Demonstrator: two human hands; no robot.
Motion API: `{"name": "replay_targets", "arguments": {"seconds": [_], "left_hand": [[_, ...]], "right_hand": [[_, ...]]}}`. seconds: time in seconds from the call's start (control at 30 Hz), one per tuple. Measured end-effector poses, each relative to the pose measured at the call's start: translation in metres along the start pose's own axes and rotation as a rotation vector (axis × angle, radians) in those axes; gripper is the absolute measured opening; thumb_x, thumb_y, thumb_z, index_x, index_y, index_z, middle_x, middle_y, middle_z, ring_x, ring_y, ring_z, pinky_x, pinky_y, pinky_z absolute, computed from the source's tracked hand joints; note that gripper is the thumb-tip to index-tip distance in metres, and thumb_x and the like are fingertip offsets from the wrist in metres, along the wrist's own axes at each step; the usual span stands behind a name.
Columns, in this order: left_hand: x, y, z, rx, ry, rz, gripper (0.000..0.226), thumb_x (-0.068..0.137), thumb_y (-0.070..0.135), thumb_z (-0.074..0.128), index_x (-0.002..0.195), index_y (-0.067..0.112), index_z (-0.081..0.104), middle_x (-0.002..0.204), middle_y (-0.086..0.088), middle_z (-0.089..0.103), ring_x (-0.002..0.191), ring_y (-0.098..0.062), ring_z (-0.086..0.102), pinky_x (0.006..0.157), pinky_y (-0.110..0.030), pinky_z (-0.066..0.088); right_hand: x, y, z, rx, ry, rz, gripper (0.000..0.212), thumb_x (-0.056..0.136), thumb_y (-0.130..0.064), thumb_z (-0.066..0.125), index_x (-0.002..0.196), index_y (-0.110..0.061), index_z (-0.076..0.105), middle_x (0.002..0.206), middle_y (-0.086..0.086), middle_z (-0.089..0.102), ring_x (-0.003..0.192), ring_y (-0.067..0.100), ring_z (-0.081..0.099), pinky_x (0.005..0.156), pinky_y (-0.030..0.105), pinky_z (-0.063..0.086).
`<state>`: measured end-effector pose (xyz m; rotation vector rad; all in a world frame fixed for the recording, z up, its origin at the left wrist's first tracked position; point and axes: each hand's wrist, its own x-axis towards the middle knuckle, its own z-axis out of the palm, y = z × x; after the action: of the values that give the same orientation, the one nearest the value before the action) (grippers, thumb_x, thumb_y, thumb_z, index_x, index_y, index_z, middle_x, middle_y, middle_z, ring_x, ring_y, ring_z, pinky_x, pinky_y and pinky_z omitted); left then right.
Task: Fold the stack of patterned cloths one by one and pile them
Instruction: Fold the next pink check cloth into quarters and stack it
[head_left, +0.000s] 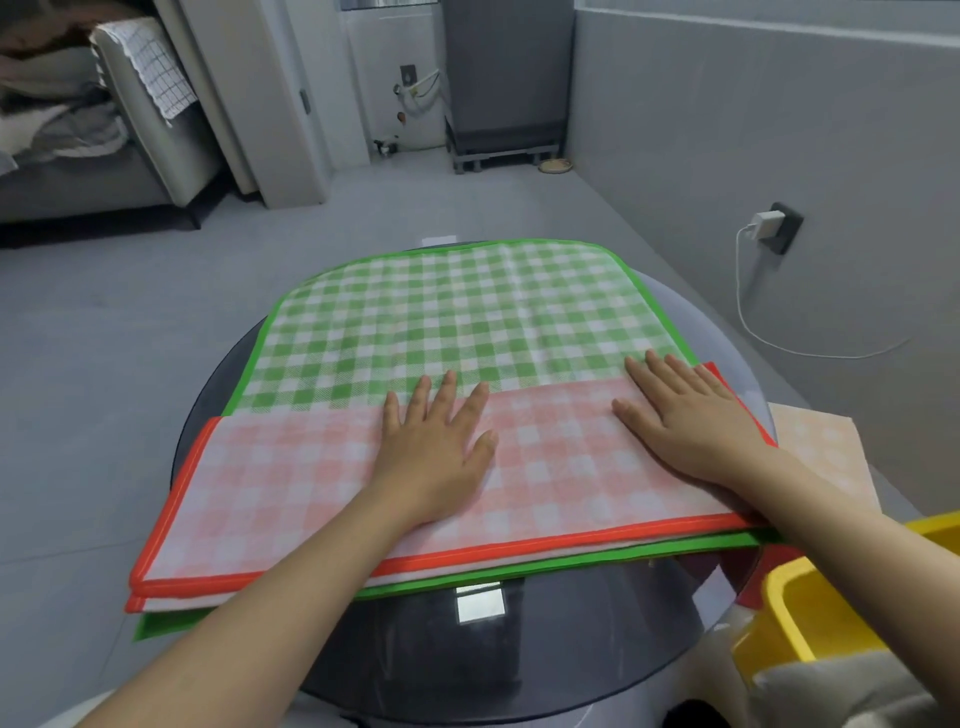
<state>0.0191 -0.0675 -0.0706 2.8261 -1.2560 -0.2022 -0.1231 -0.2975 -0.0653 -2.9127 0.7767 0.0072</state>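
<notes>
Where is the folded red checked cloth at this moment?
In the head view, the red checked cloth lies on the near half of the green checked cloth, under the left hand and right hand.

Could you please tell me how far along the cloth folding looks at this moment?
Early. Done: the red checked cloth looks folded once, its layered edges showing at the near left. In hand: the left hand and right hand press flat on it. Left: the green checked cloth beneath lies unfolded on the round table; more layers may lie under it.
</notes>
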Motion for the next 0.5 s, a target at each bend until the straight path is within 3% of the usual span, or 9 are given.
{"name": "replay_targets", "arguments": {"seconds": [0.13, 0.37, 0.43, 0.5], "left_hand": [[0.000, 0.000, -0.001, -0.013, -0.005, -0.003, 0.058, 0.097, 0.053, 0.011, 0.148, 0.038, -0.012, 0.158, 0.002, -0.019, 0.144, -0.022, -0.021, 0.115, -0.051, -0.013], [0.003, -0.001, -0.007, -0.076, 0.005, 0.005, 0.055, 0.101, 0.034, 0.016, 0.152, 0.024, -0.004, 0.159, 0.001, -0.012, 0.146, -0.015, -0.015, 0.117, -0.039, -0.013], [0.002, -0.007, -0.009, -0.098, -0.005, 0.027, 0.055, 0.102, 0.031, 0.016, 0.152, 0.020, -0.002, 0.159, 0.002, -0.011, 0.146, -0.011, -0.013, 0.118, -0.035, -0.013], [-0.005, -0.019, -0.009, -0.095, -0.004, 0.028, 0.055, 0.102, 0.034, 0.016, 0.152, 0.022, -0.004, 0.159, 0.005, -0.012, 0.145, -0.008, -0.013, 0.118, -0.035, -0.013]], "right_hand": [[0.005, -0.020, -0.002, 0.088, 0.004, 0.010, 0.062, 0.096, -0.052, 0.018, 0.150, -0.026, 0.003, 0.158, 0.002, -0.003, 0.146, 0.018, -0.006, 0.119, 0.035, -0.004], [0.006, -0.104, 0.004, 0.406, -0.010, -0.361, 0.051, 0.101, -0.026, 0.026, 0.149, -0.018, 0.011, 0.158, -0.002, 0.009, 0.145, 0.008, 0.004, 0.114, 0.020, 0.000], [0.007, -0.112, 0.010, 0.343, -0.021, -0.395, 0.053, 0.100, -0.036, 0.021, 0.150, -0.019, 0.011, 0.157, -0.003, 0.012, 0.144, 0.006, 0.007, 0.115, 0.020, 0.000], [0.008, -0.113, 0.018, 0.182, -0.021, -0.425, 0.073, 0.088, -0.062, 0.003, 0.150, -0.023, 0.006, 0.158, -0.004, 0.005, 0.144, 0.006, 0.001, 0.116, 0.023, -0.004]]}}
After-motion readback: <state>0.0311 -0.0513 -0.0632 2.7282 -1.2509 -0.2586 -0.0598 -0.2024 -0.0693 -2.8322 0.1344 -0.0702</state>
